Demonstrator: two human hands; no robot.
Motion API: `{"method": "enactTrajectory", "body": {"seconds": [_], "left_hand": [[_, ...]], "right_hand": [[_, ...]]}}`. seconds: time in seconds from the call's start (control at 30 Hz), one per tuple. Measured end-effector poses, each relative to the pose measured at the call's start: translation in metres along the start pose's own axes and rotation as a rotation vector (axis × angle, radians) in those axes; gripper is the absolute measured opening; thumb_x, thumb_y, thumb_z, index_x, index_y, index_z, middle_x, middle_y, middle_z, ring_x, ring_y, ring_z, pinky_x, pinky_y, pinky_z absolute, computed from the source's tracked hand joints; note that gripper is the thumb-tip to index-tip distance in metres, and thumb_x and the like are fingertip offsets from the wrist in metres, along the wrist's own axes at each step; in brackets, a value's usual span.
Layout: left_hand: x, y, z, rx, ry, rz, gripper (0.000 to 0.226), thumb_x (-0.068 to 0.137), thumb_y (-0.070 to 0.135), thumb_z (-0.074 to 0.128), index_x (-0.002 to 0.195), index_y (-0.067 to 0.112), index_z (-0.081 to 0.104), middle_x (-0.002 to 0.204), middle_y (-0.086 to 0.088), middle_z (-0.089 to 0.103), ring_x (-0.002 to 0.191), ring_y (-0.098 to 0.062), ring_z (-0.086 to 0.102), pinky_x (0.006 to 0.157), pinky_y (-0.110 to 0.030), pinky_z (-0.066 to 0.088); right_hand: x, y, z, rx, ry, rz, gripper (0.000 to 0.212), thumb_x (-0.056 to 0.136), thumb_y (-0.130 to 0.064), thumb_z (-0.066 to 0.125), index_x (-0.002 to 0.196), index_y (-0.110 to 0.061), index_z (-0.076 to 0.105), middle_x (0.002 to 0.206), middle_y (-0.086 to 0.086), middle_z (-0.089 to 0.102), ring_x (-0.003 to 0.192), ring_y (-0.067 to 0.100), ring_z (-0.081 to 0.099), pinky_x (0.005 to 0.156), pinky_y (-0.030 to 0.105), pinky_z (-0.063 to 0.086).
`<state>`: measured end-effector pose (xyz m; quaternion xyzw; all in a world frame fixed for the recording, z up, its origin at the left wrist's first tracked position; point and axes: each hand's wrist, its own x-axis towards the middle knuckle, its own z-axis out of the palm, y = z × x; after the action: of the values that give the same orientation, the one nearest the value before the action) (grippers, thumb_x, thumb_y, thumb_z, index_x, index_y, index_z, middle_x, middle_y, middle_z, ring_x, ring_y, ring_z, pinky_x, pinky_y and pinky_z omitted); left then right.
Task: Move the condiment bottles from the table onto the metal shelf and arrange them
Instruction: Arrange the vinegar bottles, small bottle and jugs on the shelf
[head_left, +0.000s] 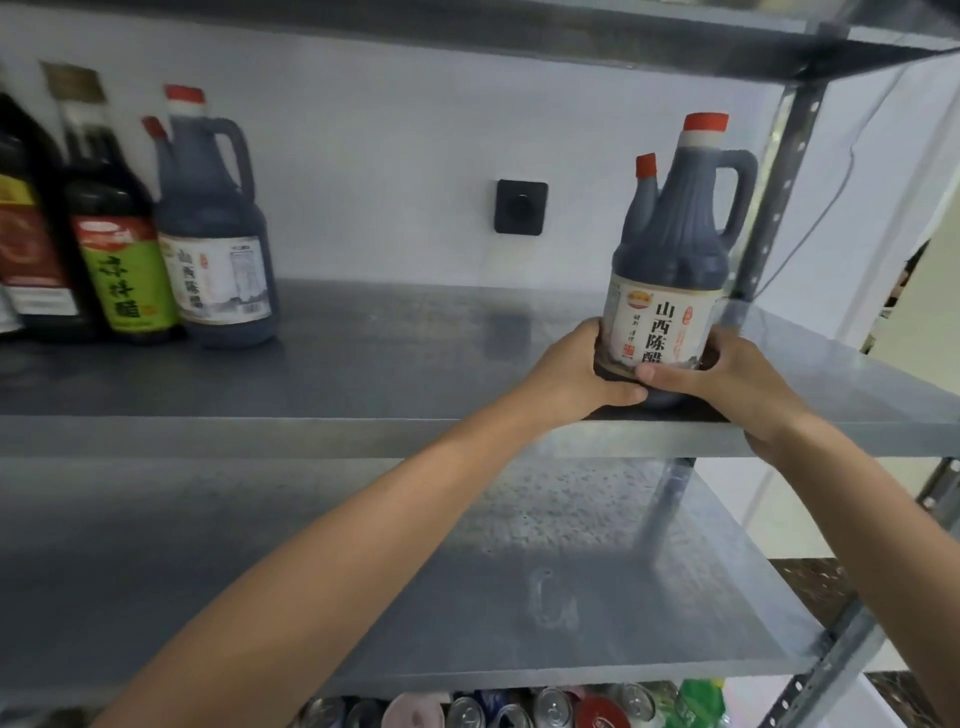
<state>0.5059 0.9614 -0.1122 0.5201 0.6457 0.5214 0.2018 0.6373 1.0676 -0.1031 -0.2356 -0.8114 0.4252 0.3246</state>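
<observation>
Clasping vinegar jug (670, 270) low down w/ both: L grip (582, 374) curled round its btm-left side, R grip (727, 379) curled round btm-right, thumb lying along the label's lower edge. Holding it upright at front-R end of the middle metal shelf (389, 364), close by the R post (779, 171). Looks either just touching the shelf or barely off it, can't tell which. Carries a small red-cap bottle (644, 202) fixed beside its neck, w/ handle facing R. Counting three already up at far L of same shelf, upright & side by side: matching jug (218, 249), green-label bottle (124, 270), and dark red-label bottle (26, 234), partly cut by frame edge. Leaves a wide bare stretch of shelf btwn that group & the held jug. Judging task partway: at least three placed, a fourth in hand & not yet let go. Left to do, prob.: set down fully, release, then maybe slide it L to line up w/ the rest, labels fwd. Can't say how many remain to fetch, w/ no surface in view. Noting also a lower shelf (260, 571) beneath, drink cans (519, 706) under that, and a black wall socket (520, 206) behind.
</observation>
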Motion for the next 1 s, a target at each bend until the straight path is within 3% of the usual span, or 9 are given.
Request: {"method": "enactTrajectory", "body": {"seconds": [0.1, 0.27, 0.37, 0.43, 0.53, 0.63, 0.77, 0.9, 1.0], "left_hand": [[-0.019, -0.01, -0.032, 0.021, 0.038, 0.008, 0.064, 0.071, 0.005, 0.079, 0.128, 0.009, 0.05, 0.126, -0.006, 0.062, 0.115, -0.02, 0.058, 0.101, -0.04, 0.046], [-0.058, -0.022, -0.102, 0.016, 0.05, -0.01, 0.058, 0.073, -0.004, 0.075, 0.126, 0.007, 0.054, 0.121, -0.004, 0.063, 0.108, -0.016, 0.061, 0.095, -0.026, 0.05], [-0.084, -0.035, -0.147, 0.039, 0.045, -0.029, 0.059, 0.075, -0.011, 0.07, 0.129, 0.002, 0.051, 0.123, -0.009, 0.062, 0.107, -0.013, 0.058, 0.089, -0.016, 0.048], [-0.101, -0.044, -0.176, 0.059, 0.04, -0.031, 0.057, 0.077, -0.015, 0.066, 0.129, -0.001, 0.05, 0.126, -0.015, 0.06, 0.11, -0.016, 0.057, 0.093, -0.017, 0.047], [-0.124, -0.057, -0.22, 0.101, 0.06, -0.037, 0.053, 0.078, -0.014, 0.066, 0.127, 0.0, 0.053, 0.122, -0.013, 0.063, 0.11, -0.018, 0.06, 0.096, -0.022, 0.048], [-0.146, -0.069, -0.263, 0.117, 0.112, -0.031, 0.053, 0.077, -0.012, 0.067, 0.127, 0.001, 0.054, 0.119, -0.014, 0.064, 0.106, -0.016, 0.061, 0.092, -0.019, 0.05], [-0.173, -0.088, -0.324, 0.17, 0.148, -0.039, 0.045, 0.08, -0.006, 0.069, 0.122, 0.006, 0.06, 0.114, -0.006, 0.065, 0.101, -0.011, 0.062, 0.087, -0.014, 0.05], [-0.186, -0.098, -0.363, 0.179, 0.193, -0.053, 0.041, 0.08, -0.004, 0.068, 0.118, 0.01, 0.062, 0.112, -0.003, 0.065, 0.094, -0.006, 0.061, 0.08, -0.011, 0.051], [-0.184, -0.1, -0.37, 0.201, 0.198, -0.071, 0.047, 0.081, 0.001, 0.07, 0.125, 0.011, 0.058, 0.121, -0.004, 0.063, 0.103, -0.011, 0.06, 0.087, -0.018, 0.049]], "right_hand": [[0.0, -0.014, 0.03, 0.02, -0.04, -0.021, 0.074, 0.049, -0.042, 0.081, 0.116, -0.022, 0.057, 0.101, -0.016, 0.066, 0.093, 0.001, 0.062, 0.075, 0.017, 0.046], [0.003, -0.043, 0.092, 0.023, -0.116, -0.052, 0.085, 0.047, -0.046, 0.08, 0.123, -0.019, 0.054, 0.11, -0.01, 0.064, 0.098, 0.008, 0.06, 0.078, 0.021, 0.044], [0.002, -0.064, 0.135, 0.052, -0.135, -0.067, 0.069, 0.057, -0.036, 0.083, 0.118, -0.02, 0.053, 0.108, -0.011, 0.06, 0.09, 0.004, 0.058, 0.071, 0.017, 0.042], [0.001, -0.078, 0.163, 0.066, -0.143, -0.077, 0.06, 0.061, -0.03, 0.083, 0.111, -0.025, 0.051, 0.104, -0.012, 0.058, 0.084, -0.004, 0.055, 0.067, 0.014, 0.04], [-0.001, -0.099, 0.205, 0.071, -0.158, -0.071, 0.062, 0.059, -0.03, 0.083, 0.112, -0.027, 0.051, 0.104, -0.014, 0.059, 0.087, -0.002, 0.056, 0.07, 0.016, 0.041], [-0.003, -0.118, 0.241, 0.081, -0.143, -0.069, 0.062, 0.06, -0.028, 0.083, 0.114, -0.025, 0.053, 0.103, -0.013, 0.059, 0.085, -0.005, 0.055, 0.07, 0.015, 0.041], [-0.003, -0.135, 0.271, 0.042, -0.078, -0.022, 0.074, 0.062, -0.026, 0.083, 0.128, -0.017, 0.049, 0.121, -0.003, 0.059, 0.1, 0.013, 0.055, 0.083, 0.027, 0.042], [-0.003, -0.141, 0.281, 0.019, 0.006, 0.038, 0.072, 0.065, -0.023, 0.082, 0.127, -0.016, 0.049, 0.127, 0.004, 0.059, 0.102, 0.017, 0.053, 0.088, 0.032, 0.042], [0.0, -0.144, 0.283, 0.0, 0.055, 0.09, 0.079, 0.058, -0.028, 0.084, 0.128, -0.014, 0.05, 0.127, 0.005, 0.06, 0.108, 0.02, 0.056, 0.09, 0.034, 0.044]]}}
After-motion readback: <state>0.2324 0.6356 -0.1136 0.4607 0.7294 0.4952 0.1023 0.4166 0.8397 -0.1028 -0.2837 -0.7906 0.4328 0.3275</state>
